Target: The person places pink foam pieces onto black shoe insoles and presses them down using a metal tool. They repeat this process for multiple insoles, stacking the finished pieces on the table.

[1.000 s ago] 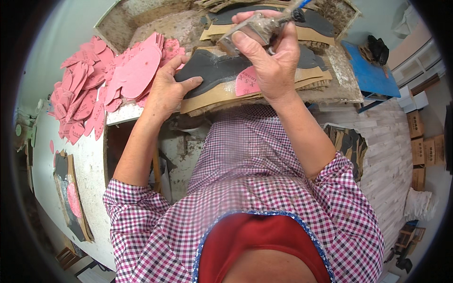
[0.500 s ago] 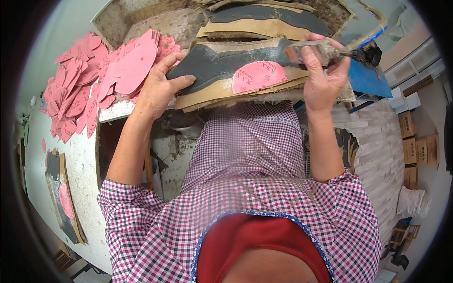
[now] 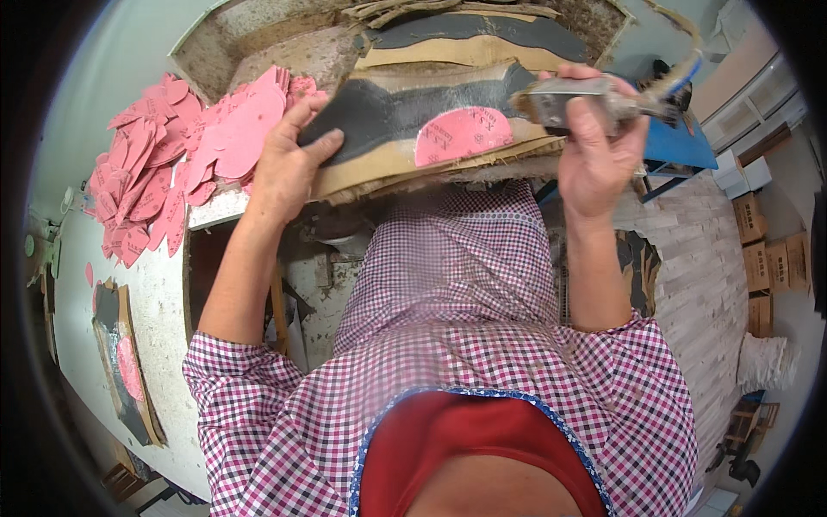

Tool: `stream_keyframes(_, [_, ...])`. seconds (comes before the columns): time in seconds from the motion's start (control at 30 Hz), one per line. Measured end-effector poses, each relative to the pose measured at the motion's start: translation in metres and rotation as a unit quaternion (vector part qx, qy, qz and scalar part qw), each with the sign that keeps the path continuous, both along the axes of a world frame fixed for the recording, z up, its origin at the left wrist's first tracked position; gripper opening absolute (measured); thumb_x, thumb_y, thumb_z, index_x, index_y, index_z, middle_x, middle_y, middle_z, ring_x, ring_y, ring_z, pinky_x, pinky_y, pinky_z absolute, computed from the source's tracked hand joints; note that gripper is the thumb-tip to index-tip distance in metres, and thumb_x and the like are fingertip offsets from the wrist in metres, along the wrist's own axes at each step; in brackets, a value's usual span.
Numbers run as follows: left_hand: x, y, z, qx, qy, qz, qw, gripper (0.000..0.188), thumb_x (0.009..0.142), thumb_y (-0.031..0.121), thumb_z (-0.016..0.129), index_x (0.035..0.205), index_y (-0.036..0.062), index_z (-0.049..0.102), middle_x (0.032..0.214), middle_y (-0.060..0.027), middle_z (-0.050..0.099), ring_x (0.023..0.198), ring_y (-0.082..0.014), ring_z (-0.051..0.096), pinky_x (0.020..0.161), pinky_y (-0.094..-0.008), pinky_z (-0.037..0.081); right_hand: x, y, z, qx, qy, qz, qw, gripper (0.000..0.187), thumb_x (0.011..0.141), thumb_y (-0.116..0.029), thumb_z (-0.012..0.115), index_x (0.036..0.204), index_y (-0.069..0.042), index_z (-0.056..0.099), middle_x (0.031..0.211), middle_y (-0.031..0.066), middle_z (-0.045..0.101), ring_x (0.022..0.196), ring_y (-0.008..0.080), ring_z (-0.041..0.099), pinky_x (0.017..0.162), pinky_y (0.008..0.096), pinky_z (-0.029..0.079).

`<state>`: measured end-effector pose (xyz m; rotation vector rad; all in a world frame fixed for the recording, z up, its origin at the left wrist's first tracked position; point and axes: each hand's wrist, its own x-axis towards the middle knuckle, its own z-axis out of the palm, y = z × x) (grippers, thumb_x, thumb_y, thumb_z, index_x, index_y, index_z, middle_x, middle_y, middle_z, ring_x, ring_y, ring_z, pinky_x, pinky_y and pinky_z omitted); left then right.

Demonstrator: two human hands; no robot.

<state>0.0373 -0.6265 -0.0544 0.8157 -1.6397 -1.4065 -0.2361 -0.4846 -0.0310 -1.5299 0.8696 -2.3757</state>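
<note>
My left hand (image 3: pixel 293 155) grips the left end of a dark grey, tan-edged shoe-material panel (image 3: pixel 370 121), its thumb lying on top. On the panel's lower middle lies a pink half-oval patch (image 3: pixel 463 136) with printed marks. The grey surface around it has a wet-looking sheen. Above the panel's right end, my right hand (image 3: pixel 599 164) is closed around a metal-bodied brush (image 3: pixel 564 96) with a brown, crusted tip and a hose behind it. The tip is blurred, and whether it touches the panel I cannot tell.
A heap of pink cut pieces (image 3: pixel 142 172) lies at the left. More grey-and-tan panels (image 3: pixel 465 43) are stacked beyond the held one. Another panel with a pink patch (image 3: pixel 125 362) rests on the white table (image 3: pixel 164 319). A blue table (image 3: pixel 680 146) stands at right, cartons (image 3: pixel 775 263) farther off.
My right hand has turned the brush and shifted it slightly right and down. More sheen shows on the panel's grey surface. My left hand keeps its hold.
</note>
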Motion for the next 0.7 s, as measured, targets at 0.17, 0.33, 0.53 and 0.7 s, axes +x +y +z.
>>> stream_keyframes(0.17, [-0.025, 0.002, 0.060, -0.261, 0.005, 0.009, 0.965, 0.029, 0.088, -0.005, 0.058, 0.115, 0.0035, 0.065, 0.105, -0.0029, 0.068, 0.096, -0.0102, 0.061, 0.087, -0.0247, 0.048, -0.027, 0.025, 0.035, -0.063, -0.009, 0.019, 0.998, 0.027, 0.091, 0.002, 0.060, 0.116, 0.003, 0.050, 0.113, 0.0220, 0.063, 0.106, 0.0322, 0.063, 0.094, 0.0554, 0.053])
stream_keyframes(0.33, [-0.048, 0.011, 0.082, -0.490, -0.035, -0.035, 0.870, 0.028, 0.089, -0.008, 0.058, 0.114, 0.0028, 0.066, 0.114, -0.0077, 0.068, 0.101, -0.0157, 0.064, 0.091, -0.0261, 0.049, -0.030, 0.041, 0.053, -0.071, -0.012, 0.042, 0.996, 0.023, 0.093, 0.000, 0.058, 0.114, 0.006, 0.053, 0.111, 0.0234, 0.063, 0.107, 0.0346, 0.063, 0.093, 0.0578, 0.054])
stream_keyframes(0.53, [-0.031, 0.020, 0.003, -0.637, -0.213, -0.121, 0.731, 0.041, 0.066, -0.014, 0.061, 0.102, 0.0048, 0.068, 0.117, -0.0141, 0.064, 0.106, -0.0320, 0.063, 0.090, -0.0387, 0.054, -0.016, 0.050, 0.026, 0.007, -0.026, 0.087, 0.996, 0.033, 0.091, 0.003, 0.059, 0.122, 0.000, 0.049, 0.115, 0.0229, 0.062, 0.109, 0.0353, 0.062, 0.093, 0.0541, 0.054])
stream_keyframes(0.7, [-0.030, 0.027, -0.005, -0.592, -0.221, -0.076, 0.771, 0.044, 0.060, -0.014, 0.061, 0.099, 0.0056, 0.065, 0.101, -0.0116, 0.058, 0.096, -0.0321, 0.061, 0.082, -0.0401, 0.052, 0.013, 0.028, -0.013, 0.058, -0.003, 0.124, 0.991, 0.035, 0.092, 0.001, 0.057, 0.126, -0.005, 0.049, 0.118, 0.0204, 0.060, 0.115, 0.0361, 0.059, 0.097, 0.0599, 0.050])
